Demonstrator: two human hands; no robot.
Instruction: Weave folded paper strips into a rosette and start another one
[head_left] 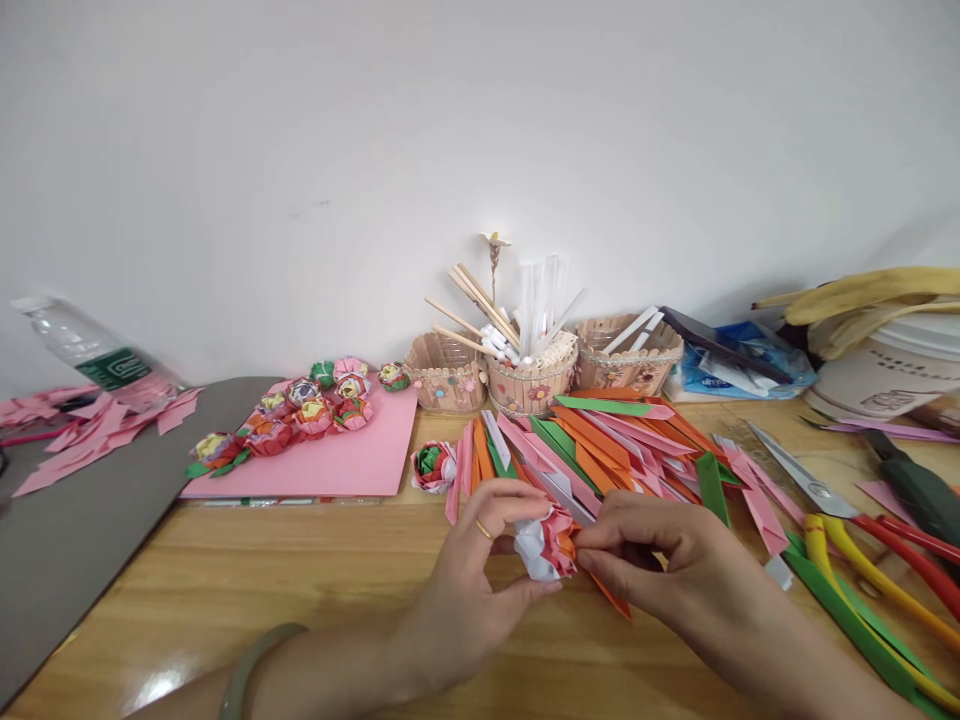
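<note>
A folded paper flower point(541, 545), white outside with pink and orange petals, is held above the wooden table between the thumb and fingers of my left hand point(480, 570). My right hand point(660, 560) is closed at the flower's orange side, its thumb and forefinger pinching the petal edge. Behind both hands spreads a heap of folded paper strips point(600, 450) in orange, pink, green and white. Beyond my left fingers sits a finished flower point(433, 467) with a green centre. More paper flowers point(311, 412) are grouped on a pink paper stack point(360, 470).
Three wooden-stick baskets point(446, 385) stand against the wall, holding sticks and clear tubes. Scissors point(840, 500) with red and yellow handles lie at right, near a white tub point(885, 375) topped with banana peel. A plastic bottle point(97, 350) leans at far left above pink scraps point(112, 425).
</note>
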